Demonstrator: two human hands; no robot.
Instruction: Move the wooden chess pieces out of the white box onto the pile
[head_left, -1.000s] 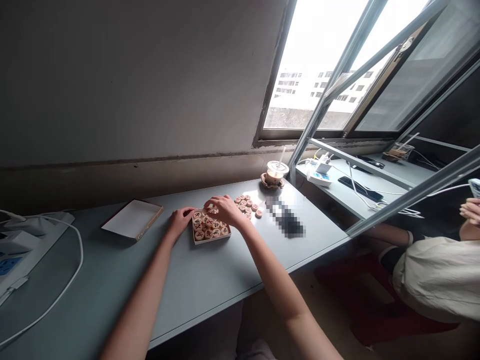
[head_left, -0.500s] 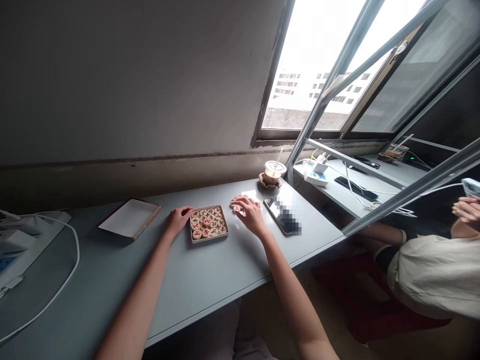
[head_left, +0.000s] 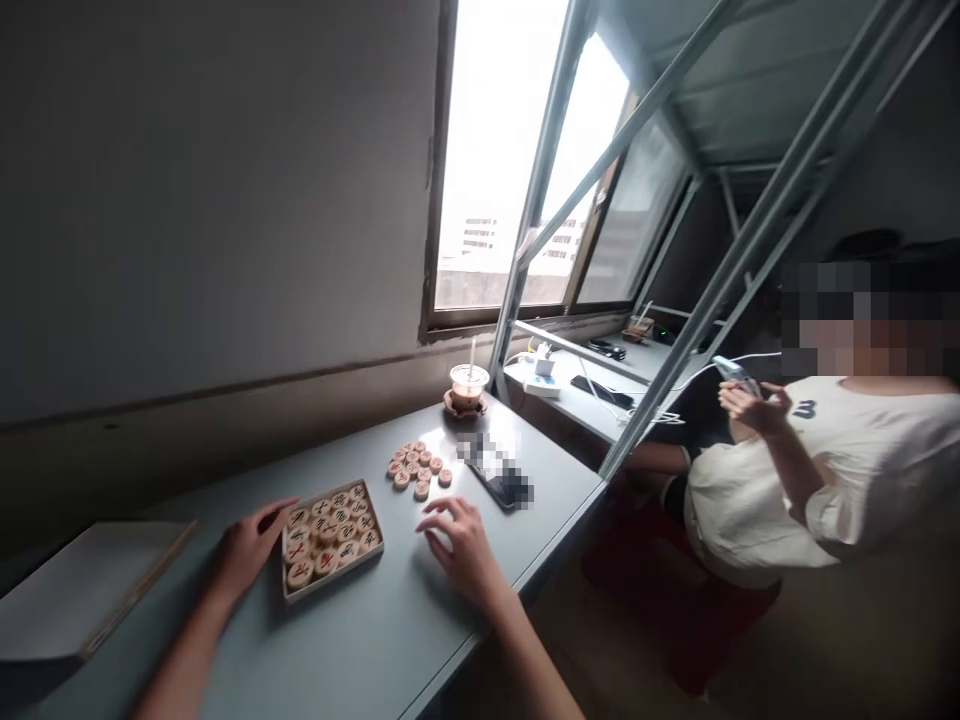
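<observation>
Where the shallow wooden box (head_left: pixel 335 574) sits on the grey desk (head_left: pixel 375 650) in front of me, its rows of round wooden game pieces (head_left: pixel 330 530) lie flat and fill it, their painted characters facing up. My left hand (head_left: pixel 247 545) rests against the box's left wall, fingers loosely together and extended along the side, thumb near the far corner, gripping nothing. My right hand (head_left: pixel 461 540) is palm down just to the right of the box, apart from it, fingers spread and lightly curled over the bare desk; I see nothing held in it. Beyond that hand, farther back on the desk, a small cluster of loose pieces (head_left: pixel 418 468) lies flat, well apart from the box. Just right of the cluster lies a dark phone (head_left: pixel 510 490), partly blurred. Behind them, near the window (head_left: pixel 487 200), an iced drink cup (head_left: pixel 469 383) with a straw stands upright on a coaster. At the desk's far left edge lies the pale box lid (head_left: pixel 82 590). Off to the right, past slanting metal frame bars (head_left: pixel 675 370), another person (head_left: pixel 810 480) in a pale shirt sits holding a phone in raised hands.
</observation>
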